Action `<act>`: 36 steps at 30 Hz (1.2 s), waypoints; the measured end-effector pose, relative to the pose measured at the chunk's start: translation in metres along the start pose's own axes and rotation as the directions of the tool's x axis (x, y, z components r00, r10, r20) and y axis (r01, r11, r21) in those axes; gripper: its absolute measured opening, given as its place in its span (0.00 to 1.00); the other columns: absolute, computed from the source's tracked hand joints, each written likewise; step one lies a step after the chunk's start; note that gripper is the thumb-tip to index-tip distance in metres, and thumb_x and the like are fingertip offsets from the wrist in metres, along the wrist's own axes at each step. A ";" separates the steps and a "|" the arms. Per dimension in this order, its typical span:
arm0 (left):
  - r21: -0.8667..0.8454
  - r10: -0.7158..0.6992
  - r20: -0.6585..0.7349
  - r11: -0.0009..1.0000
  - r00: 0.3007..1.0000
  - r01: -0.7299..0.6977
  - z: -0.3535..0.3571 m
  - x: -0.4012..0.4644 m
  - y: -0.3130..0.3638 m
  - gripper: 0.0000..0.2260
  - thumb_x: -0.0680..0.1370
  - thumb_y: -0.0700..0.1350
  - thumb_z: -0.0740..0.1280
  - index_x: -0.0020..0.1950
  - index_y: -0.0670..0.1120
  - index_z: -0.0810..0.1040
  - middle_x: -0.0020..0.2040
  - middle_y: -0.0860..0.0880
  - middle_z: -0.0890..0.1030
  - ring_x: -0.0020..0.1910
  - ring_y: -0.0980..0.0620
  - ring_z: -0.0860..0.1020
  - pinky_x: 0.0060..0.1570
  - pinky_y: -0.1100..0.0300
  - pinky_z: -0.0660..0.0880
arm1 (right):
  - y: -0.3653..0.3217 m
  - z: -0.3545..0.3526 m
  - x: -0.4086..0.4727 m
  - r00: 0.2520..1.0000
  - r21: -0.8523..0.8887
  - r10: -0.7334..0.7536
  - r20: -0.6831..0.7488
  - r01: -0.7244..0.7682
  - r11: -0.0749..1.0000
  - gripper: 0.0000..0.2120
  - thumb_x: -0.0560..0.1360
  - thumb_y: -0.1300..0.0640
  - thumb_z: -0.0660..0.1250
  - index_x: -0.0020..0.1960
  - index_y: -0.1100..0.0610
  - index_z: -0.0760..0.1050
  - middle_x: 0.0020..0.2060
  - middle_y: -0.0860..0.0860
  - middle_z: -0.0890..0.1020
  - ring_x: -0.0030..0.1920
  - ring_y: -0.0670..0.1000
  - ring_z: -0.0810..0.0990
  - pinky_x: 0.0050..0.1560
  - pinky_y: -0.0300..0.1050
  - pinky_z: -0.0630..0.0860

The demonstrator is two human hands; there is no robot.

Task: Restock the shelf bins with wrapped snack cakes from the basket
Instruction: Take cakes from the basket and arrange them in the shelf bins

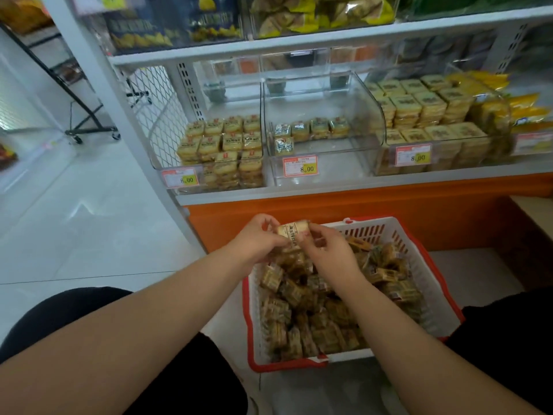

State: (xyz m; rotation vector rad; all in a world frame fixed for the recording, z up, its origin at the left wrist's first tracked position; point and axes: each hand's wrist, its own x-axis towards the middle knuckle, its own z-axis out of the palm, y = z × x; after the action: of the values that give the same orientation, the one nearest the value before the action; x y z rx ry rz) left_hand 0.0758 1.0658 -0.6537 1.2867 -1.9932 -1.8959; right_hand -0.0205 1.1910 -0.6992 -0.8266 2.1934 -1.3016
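Above the white basket (416, 283) with its red rim, two bare hands meet and share one wrapped snack cake (291, 232). The left hand (257, 239) pinches the cake's left end with curled fingers, and the right hand (326, 250) pinches its right end the same way, so both hands are closed on the cake. The cake hangs in the air just over the basket's far left corner, clear of the pile below. Inside the basket lies a heap of wrapped cakes (323, 307) in brownish wrappers, filling most of it. Beyond the basket stands a shelf with an orange base (374, 211). On that shelf, straight beyond the basket, sits a clear middle bin (323, 127) holding only a few cakes along its back and one nearer its front left. A price tag (300, 165) is fixed to its front. Left of that bin, a left bin (215, 151) is stacked with yellow packets. Right of it, a right bin (431, 124) is stacked high with pale square packets. Dark-clothed knees flank the basket on both near sides.
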 end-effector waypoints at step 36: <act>0.754 0.269 -0.292 0.655 0.918 0.048 -0.197 0.082 0.060 0.16 0.81 0.47 0.55 0.67 0.45 0.69 0.64 0.41 0.73 0.61 0.39 0.74 0.62 0.44 0.71 | -0.199 0.131 0.222 0.776 -0.325 -0.260 0.575 0.508 0.798 0.16 0.75 0.52 0.73 0.61 0.52 0.76 0.53 0.44 0.76 0.54 0.46 0.75 0.53 0.39 0.69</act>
State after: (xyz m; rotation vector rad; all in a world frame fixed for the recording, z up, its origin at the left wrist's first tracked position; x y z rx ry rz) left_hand 0.1116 0.8540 -0.5968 1.4636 -2.6232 -0.6135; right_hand -0.0425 0.8818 -0.5992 -1.6894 1.9554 -0.5760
